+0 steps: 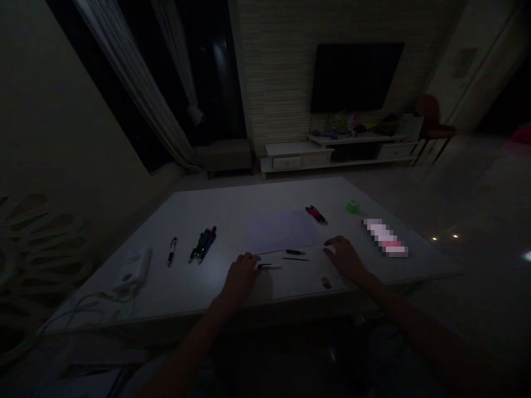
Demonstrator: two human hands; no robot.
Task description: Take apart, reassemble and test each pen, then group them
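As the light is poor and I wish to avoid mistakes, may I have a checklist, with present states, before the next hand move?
1. Light good: not ok, very dim.
2. Left hand gripping the black-and-white pen part: cannot tell, fingers are close to it.
3. Right hand empty: cannot tell, fingertips too dark.
4. Black pen part and thin dark rod in sight: ok, between the hands.
5. Paper on the table: ok.

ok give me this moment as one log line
left hand: by paper's near-left corner | right hand: by near-right corner | paper: flat on table | grip: unclear
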